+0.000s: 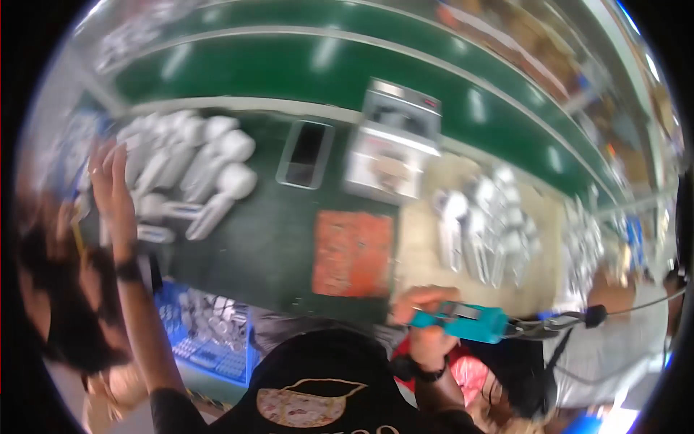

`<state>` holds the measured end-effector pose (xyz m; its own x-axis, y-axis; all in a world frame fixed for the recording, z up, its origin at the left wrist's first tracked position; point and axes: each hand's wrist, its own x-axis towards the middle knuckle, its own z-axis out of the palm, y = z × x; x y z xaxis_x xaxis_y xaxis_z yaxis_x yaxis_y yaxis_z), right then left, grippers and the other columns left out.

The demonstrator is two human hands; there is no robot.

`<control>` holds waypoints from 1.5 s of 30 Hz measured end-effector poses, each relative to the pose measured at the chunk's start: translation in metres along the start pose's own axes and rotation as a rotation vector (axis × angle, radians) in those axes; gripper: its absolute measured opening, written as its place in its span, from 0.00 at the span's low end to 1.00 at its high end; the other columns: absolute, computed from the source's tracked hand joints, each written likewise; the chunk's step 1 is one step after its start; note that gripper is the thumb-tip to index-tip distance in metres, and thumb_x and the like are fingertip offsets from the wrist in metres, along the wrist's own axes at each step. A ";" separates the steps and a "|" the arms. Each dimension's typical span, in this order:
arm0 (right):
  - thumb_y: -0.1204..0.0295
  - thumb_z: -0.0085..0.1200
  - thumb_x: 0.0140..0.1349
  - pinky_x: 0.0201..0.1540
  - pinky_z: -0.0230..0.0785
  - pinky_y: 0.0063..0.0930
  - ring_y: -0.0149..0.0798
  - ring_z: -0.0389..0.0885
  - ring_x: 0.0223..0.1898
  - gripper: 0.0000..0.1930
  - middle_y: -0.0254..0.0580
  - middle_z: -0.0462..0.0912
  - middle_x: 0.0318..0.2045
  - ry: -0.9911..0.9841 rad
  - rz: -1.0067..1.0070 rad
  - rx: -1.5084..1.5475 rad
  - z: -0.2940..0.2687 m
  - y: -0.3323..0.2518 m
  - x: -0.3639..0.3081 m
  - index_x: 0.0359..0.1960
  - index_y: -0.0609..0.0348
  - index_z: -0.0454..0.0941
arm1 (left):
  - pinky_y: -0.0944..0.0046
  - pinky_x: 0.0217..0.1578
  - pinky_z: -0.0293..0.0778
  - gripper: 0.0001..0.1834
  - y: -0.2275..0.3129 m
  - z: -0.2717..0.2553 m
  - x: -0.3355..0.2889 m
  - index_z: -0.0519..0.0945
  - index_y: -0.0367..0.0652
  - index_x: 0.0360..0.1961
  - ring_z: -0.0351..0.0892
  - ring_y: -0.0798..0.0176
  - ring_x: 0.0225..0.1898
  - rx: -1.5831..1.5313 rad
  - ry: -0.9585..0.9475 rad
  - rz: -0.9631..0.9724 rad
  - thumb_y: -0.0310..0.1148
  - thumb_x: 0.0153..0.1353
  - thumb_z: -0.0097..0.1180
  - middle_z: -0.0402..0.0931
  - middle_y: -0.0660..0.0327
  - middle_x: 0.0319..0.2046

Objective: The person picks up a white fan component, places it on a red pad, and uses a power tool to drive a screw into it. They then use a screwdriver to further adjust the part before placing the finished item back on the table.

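Note:
My left hand (112, 188) is stretched out at the far left of the bench, fingers apart and holding nothing. Beside it lies a cluster of white handled devices with rounded heads (235, 181), blurred by motion. Near the bench's front edge, right of the middle, my right hand (429, 349) is closed around a teal electric screwdriver (473, 322). A cord runs from the tool's right end toward the right. Its tip cannot be made out. An orange-red mat (353, 253), worn on its surface, lies on the bench just left of that hand.
A phone (307, 153) and a printed box (394, 141) sit at the back. More white devices (491, 224) stand on a tan board (416, 253) to the right. A blue crate (249, 354) of small parts is below the bench. Other people are at both sides.

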<state>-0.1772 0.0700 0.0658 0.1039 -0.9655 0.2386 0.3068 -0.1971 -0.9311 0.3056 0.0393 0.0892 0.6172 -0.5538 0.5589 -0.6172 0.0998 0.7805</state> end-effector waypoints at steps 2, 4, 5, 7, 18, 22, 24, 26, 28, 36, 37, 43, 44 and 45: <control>0.47 0.64 0.61 0.31 0.69 0.30 0.37 0.76 0.27 0.31 0.45 0.76 0.27 -0.074 0.008 -0.074 -0.012 -0.003 -0.005 0.45 0.66 0.70 | 0.62 0.53 0.71 0.18 0.059 0.052 -0.045 0.75 0.40 0.58 0.78 0.64 0.50 -0.059 -0.331 -0.034 0.33 0.69 0.55 0.79 0.56 0.50; 0.47 0.64 0.60 0.31 0.69 0.30 0.37 0.75 0.27 0.32 0.44 0.76 0.26 -0.026 0.027 -0.059 -0.026 -0.010 -0.017 0.46 0.66 0.70 | 0.60 0.44 0.75 0.11 0.134 0.116 -0.092 0.81 0.39 0.45 0.82 0.61 0.42 0.033 -0.711 0.058 0.32 0.65 0.60 0.82 0.56 0.41; 0.46 0.65 0.59 0.31 0.68 0.30 0.37 0.75 0.28 0.33 0.44 0.75 0.26 -0.019 0.050 -0.019 -0.029 -0.012 -0.021 0.46 0.65 0.69 | 0.58 0.39 0.77 0.08 0.145 0.149 -0.117 0.82 0.40 0.41 0.83 0.54 0.36 -0.124 -0.753 0.262 0.32 0.64 0.61 0.83 0.54 0.34; 0.46 0.65 0.59 0.31 0.68 0.29 0.36 0.75 0.27 0.33 0.44 0.75 0.26 0.002 0.027 -0.035 -0.032 -0.014 -0.030 0.48 0.65 0.68 | 0.59 0.30 0.76 0.11 0.186 0.200 -0.147 0.82 0.39 0.34 0.82 0.54 0.28 -0.295 -1.114 0.233 0.37 0.64 0.61 0.81 0.51 0.27; 0.51 0.69 0.58 0.35 0.70 0.23 0.29 0.79 0.30 0.29 0.39 0.81 0.30 0.033 0.064 -0.051 -0.050 -0.026 -0.051 0.49 0.62 0.75 | 0.47 0.45 0.71 0.33 0.200 0.332 -0.253 0.79 0.37 0.36 0.78 0.46 0.43 0.159 -1.168 0.436 0.62 0.62 0.49 0.79 0.49 0.37; 0.51 0.68 0.58 0.37 0.70 0.25 0.32 0.78 0.32 0.31 0.41 0.80 0.31 0.029 0.018 -0.046 -0.057 -0.021 -0.044 0.51 0.63 0.73 | 0.48 0.44 0.73 0.21 0.203 0.306 -0.248 0.79 0.40 0.38 0.78 0.42 0.42 0.016 -0.978 0.357 0.49 0.60 0.56 0.79 0.51 0.37; 0.44 0.66 0.55 0.34 0.70 0.28 0.35 0.77 0.30 0.36 0.43 0.78 0.29 0.056 0.041 -0.067 -0.056 -0.019 -0.035 0.50 0.66 0.72 | 0.48 0.42 0.74 0.18 0.213 0.278 -0.226 0.79 0.41 0.38 0.79 0.44 0.41 -0.006 -1.031 0.317 0.46 0.58 0.59 0.79 0.52 0.37; 0.34 0.64 0.51 0.31 0.69 0.32 0.38 0.75 0.27 0.45 0.43 0.75 0.27 0.139 0.130 -0.089 -0.045 -0.027 -0.023 0.49 0.69 0.71 | 0.49 0.40 0.75 0.15 0.217 0.252 -0.205 0.80 0.41 0.37 0.80 0.46 0.41 -0.039 -1.092 0.274 0.42 0.56 0.62 0.79 0.53 0.36; 0.34 0.64 0.51 0.31 0.68 0.32 0.38 0.75 0.27 0.45 0.42 0.75 0.27 0.157 0.098 -0.081 -0.041 -0.020 -0.013 0.49 0.69 0.72 | 0.50 0.38 0.77 0.13 0.211 0.225 -0.187 0.81 0.40 0.35 0.81 0.48 0.38 -0.133 -1.092 0.320 0.35 0.51 0.66 0.79 0.54 0.35; 0.31 0.51 0.59 0.27 0.65 0.30 0.36 0.70 0.23 0.37 0.38 0.70 0.22 0.055 0.026 -0.058 -0.013 -0.021 0.040 0.36 0.60 0.66 | 0.50 0.44 0.76 0.13 0.134 0.198 -0.182 0.82 0.42 0.37 0.80 0.50 0.41 -0.328 -1.040 0.406 0.36 0.53 0.65 0.78 0.57 0.35; 0.31 0.50 0.60 0.27 0.64 0.30 0.35 0.69 0.22 0.37 0.37 0.69 0.22 0.047 0.014 0.015 -0.008 -0.023 0.052 0.36 0.59 0.65 | 0.51 0.46 0.75 0.15 0.137 0.198 -0.180 0.83 0.43 0.39 0.79 0.50 0.42 -0.220 -1.109 0.360 0.39 0.54 0.66 0.77 0.57 0.37; 0.47 0.48 0.71 0.28 0.66 0.30 0.34 0.71 0.24 0.26 0.38 0.72 0.22 0.015 -0.186 -0.070 0.019 0.011 0.143 0.43 0.64 0.70 | 0.54 0.50 0.73 0.25 0.113 0.197 -0.189 0.83 0.46 0.46 0.74 0.53 0.44 -0.132 -1.041 0.515 0.51 0.53 0.69 0.75 0.60 0.43; 0.54 0.48 0.73 0.28 0.66 0.29 0.34 0.72 0.24 0.21 0.38 0.72 0.22 0.047 -0.222 -0.097 0.024 0.017 0.154 0.44 0.65 0.71 | 0.54 0.49 0.73 0.25 0.111 0.196 -0.190 0.83 0.46 0.48 0.74 0.54 0.44 -0.148 -1.024 0.496 0.51 0.54 0.68 0.75 0.61 0.43; 0.54 0.48 0.73 0.28 0.66 0.29 0.34 0.72 0.24 0.21 0.38 0.72 0.22 0.039 -0.222 -0.100 0.028 0.023 0.162 0.44 0.65 0.71 | 0.55 0.49 0.73 0.26 0.110 0.194 -0.190 0.83 0.46 0.49 0.73 0.55 0.45 -0.165 -1.009 0.476 0.50 0.54 0.68 0.76 0.62 0.43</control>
<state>-0.1272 -0.0859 0.0906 0.0075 -0.9022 0.4312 0.2227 -0.4188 -0.8803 0.0256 -0.0050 0.0145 -0.3862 -0.8377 0.3861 -0.5660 0.5457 0.6179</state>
